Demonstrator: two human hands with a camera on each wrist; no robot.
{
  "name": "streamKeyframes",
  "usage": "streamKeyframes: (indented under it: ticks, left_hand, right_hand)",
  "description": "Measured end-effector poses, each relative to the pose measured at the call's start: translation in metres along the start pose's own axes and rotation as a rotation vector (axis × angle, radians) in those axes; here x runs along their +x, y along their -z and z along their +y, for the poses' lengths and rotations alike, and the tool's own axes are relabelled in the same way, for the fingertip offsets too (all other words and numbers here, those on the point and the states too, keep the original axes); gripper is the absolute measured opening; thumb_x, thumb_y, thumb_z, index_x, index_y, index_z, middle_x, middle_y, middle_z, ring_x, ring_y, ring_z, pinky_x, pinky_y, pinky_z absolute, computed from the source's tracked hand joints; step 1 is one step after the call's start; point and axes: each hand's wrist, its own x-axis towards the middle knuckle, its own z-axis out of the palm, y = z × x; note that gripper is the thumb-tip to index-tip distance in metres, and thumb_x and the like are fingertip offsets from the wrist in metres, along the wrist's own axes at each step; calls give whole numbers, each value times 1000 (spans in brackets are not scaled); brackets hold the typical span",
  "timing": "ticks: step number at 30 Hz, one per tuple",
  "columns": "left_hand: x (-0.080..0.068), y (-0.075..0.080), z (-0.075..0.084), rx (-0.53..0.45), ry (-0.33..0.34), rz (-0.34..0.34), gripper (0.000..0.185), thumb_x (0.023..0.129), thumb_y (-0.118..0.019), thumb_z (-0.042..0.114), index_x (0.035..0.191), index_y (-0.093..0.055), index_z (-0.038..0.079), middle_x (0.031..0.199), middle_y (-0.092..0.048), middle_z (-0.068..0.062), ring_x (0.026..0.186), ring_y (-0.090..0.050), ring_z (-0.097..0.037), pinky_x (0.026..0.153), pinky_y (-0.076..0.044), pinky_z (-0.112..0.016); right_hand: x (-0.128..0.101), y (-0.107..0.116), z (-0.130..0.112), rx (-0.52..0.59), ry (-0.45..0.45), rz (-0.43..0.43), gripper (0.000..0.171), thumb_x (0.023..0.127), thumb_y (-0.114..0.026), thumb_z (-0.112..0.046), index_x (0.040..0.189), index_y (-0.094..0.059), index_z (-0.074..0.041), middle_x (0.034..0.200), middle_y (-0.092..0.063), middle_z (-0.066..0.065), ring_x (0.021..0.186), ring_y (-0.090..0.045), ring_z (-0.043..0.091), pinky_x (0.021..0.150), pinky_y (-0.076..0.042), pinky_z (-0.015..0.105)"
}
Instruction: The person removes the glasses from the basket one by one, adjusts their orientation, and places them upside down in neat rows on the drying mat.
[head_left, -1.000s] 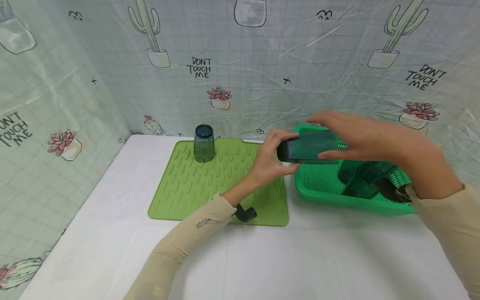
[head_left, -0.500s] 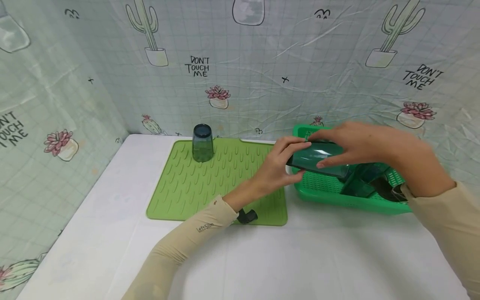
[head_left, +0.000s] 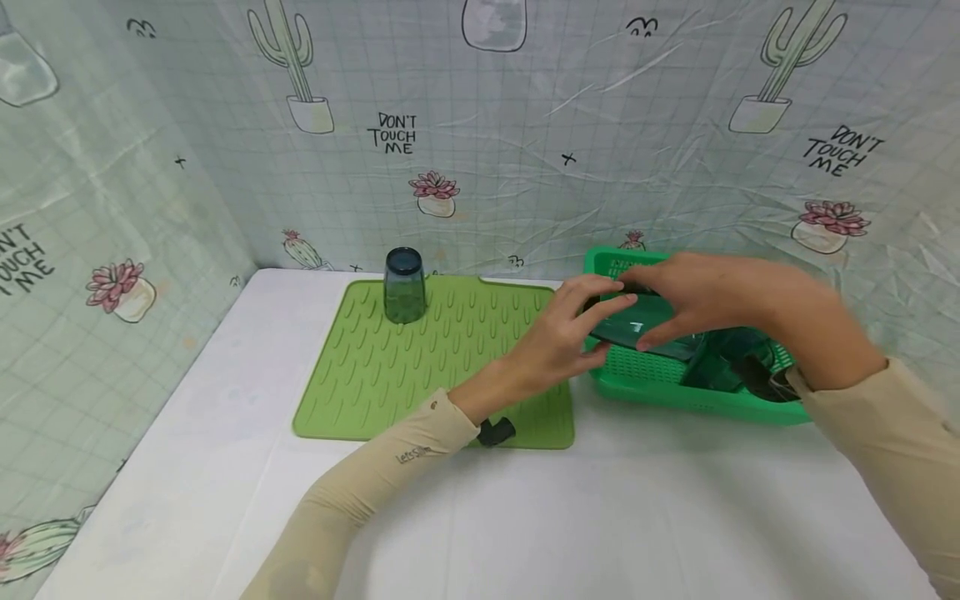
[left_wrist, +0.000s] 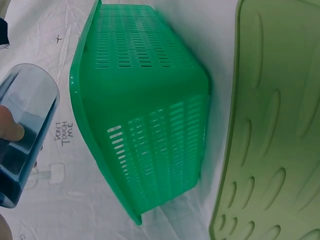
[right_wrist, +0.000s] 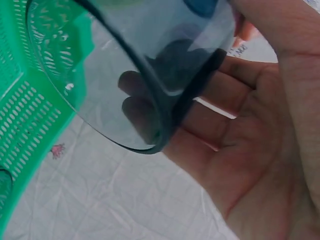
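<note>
Sharing a grip, both hands [head_left: 637, 321] clasp the blue tumbler [head_left: 645, 325].

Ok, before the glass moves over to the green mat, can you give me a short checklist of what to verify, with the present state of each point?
1. Right hand grips the held glass: ok, fingers curl round it.
2. Left hand supports the glass at its near end: ok, fingers touch it.
3. Glass is clear of the green basket: ok, it is held above the basket's left end.
4. Free place on the green mat: ok, only one upturned glass stands at its back edge.
5. Other glasses in the basket lie steady: cannot tell, the right hand partly hides them.
6. Glass is dry and unbroken: cannot tell.
</note>
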Motion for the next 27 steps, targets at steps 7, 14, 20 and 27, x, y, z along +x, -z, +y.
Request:
streamKeyframes:
  ticks: [7, 14, 20, 27]
  left_hand:
    - [-3, -5, -2, -73, 51, 21, 56, 86, -84, 12, 135, -59, 2, 142, -46, -19, 136, -42, -31, 119, -33, -32]
    - [-4, -12, -2, -629, 362, 149, 90, 76, -87, -6, 149, -34, -2, 151, -35, -22, 140, -39, -36, 117, -38, -34]
    - [-3, -14, 1, -1285, 593, 321, 84, 88, -74, -10, 157, -27, 2, 158, -37, -12, 147, -36, -28, 110, -46, -31]
    - [-5, -24, 2, -1569, 549, 392, 98, 79, -89, 18, 158, -31, 7, 163, -32, -9, 154, -21, -29, 115, -38, -26]
  right_hand:
    - [0, -5, 6, -78, 92, 63, 80, 76, -86, -54, 132, -57, -6, 106, -71, 1, 75, -67, 11, 71, -59, 40]
    - [-10, -5, 6, -81, 36, 163, 78, 74, -89, -47, 137, -57, -13, 71, -61, -8, 58, -51, 7, 59, -49, 32]
    - [-16, -5, 8, -100, 22, 221, 79, 74, -89, -47, 138, -57, -14, 65, -56, -9, 54, -46, 8, 55, -45, 31]
    - [-16, -7, 8, -101, 36, 262, 80, 74, -89, -50, 138, -57, -14, 66, -57, -8, 54, -46, 8, 56, -47, 32]
